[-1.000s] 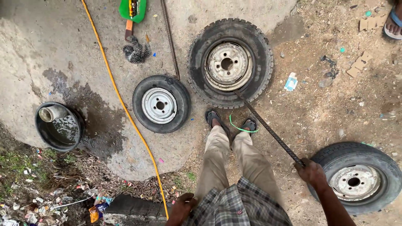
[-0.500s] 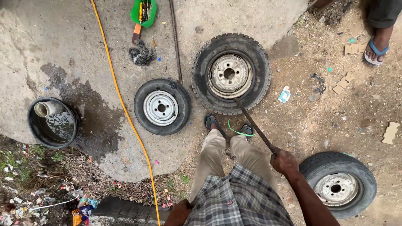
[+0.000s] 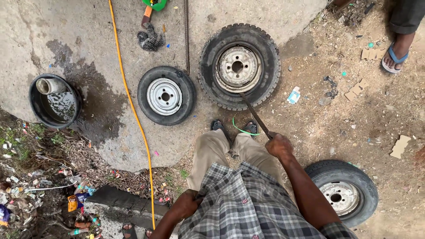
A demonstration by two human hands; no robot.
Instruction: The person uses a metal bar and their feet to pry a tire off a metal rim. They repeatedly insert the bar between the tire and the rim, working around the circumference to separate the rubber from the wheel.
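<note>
My right hand point(image 3: 279, 144) grips the upper end of a long dark iron bar point(image 3: 254, 114). The bar's tip rests at the near rim edge of a large knobbly tyre point(image 3: 239, 66) lying flat on the concrete ahead of my feet. My left hand point(image 3: 187, 204) rests closed against my hip on my checked shirt, holding nothing that I can see. A smaller wheel with a pale steel rim point(image 3: 166, 95) lies left of the large tyre. A third wheel point(image 3: 341, 192) lies on the dirt to my right.
A yellow hose point(image 3: 131, 106) runs across the concrete. A black tub with water and a metal cup point(image 3: 54, 100) sits at the left. A second thin rod point(image 3: 187, 35), a rag point(image 3: 150, 39) and a green tool lie ahead. Another person's sandalled foot point(image 3: 395, 55) stands top right. Litter lies bottom left.
My right hand has slid up the bar toward my body, bringing the bar steeper, with its tip staying at the large tyre's rim. The view shifted slightly right.
</note>
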